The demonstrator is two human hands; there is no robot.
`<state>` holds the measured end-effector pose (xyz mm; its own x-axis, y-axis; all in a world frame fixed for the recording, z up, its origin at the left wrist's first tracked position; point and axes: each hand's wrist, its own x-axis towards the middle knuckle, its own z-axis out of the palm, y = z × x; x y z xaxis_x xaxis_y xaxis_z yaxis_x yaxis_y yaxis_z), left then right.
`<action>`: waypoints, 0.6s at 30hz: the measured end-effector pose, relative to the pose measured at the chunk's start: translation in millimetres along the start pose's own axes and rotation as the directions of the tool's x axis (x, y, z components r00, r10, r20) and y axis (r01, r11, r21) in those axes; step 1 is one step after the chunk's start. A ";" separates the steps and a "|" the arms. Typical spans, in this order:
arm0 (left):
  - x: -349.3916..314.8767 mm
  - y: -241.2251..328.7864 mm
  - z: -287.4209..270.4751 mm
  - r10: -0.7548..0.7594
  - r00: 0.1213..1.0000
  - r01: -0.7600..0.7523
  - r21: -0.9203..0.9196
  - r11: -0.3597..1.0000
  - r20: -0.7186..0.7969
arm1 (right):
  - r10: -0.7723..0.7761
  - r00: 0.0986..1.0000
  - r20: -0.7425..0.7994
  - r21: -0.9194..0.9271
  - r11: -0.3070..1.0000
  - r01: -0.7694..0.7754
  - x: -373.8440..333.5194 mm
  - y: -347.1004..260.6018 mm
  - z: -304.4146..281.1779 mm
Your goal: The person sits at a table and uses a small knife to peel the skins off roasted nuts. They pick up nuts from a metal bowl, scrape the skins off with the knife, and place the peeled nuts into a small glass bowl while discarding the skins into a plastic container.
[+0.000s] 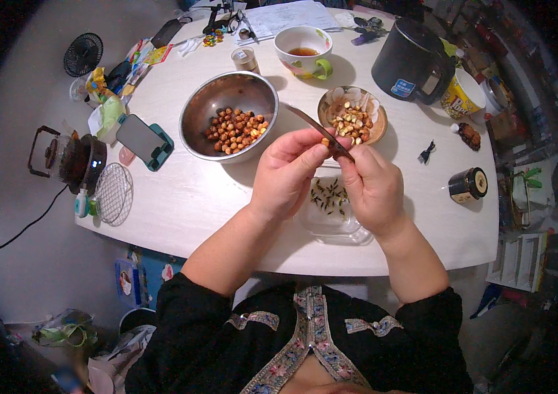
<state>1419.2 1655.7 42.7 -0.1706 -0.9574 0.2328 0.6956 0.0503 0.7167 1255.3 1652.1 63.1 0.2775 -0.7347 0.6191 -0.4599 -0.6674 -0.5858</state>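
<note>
Between the thumb and fingers of my left hand (289, 172) is a small brown lotus seed (325, 141). My right hand (377, 190) grips a knife (306, 119), its blade slanting up and to the left across the seed. To the left, a steel bowl (190, 134) holds many whole brown lotus seeds (236, 130). A patterned bowl (379, 113) beyond my right hand contains split, pale-faced seeds (352, 123). Below my hands, a clear plastic container (334, 230) has thin green germs (329, 196) scattered inside; my hands partly cover it.
Behind the bowls stand a mug (304, 59) of brown liquid, a small clear cup (245, 60) and a large dark kettle (410, 59). A dark jar (468, 184) lies at the right. A phone (142, 141) on a stand and a wire rack (114, 194) are at the left.
</note>
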 end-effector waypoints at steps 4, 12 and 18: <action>-1.5 -0.5 -1.0 0.027 1.000 -0.027 0.050 0.998 0.008 | -0.015 1.000 -0.018 -0.005 1.000 0.015 0.4 -1.9 0.6; -4.7 -0.1 1.2 0.041 0.999 -0.039 0.093 0.995 -0.022 | -0.047 0.999 -0.017 -0.083 0.995 0.045 -1.3 -0.3 0.0; -2.1 -1.2 -1.4 0.022 0.998 -0.018 0.058 0.998 -0.064 | -0.086 0.996 0.017 -0.110 0.990 0.087 0.7 -1.1 -2.0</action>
<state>1419.8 1657.2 40.5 -0.1104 -0.9722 0.2063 0.6567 0.0845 0.7494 1254.3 1652.6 65.2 0.3306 -0.6765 0.6580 -0.5242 -0.7114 -0.4681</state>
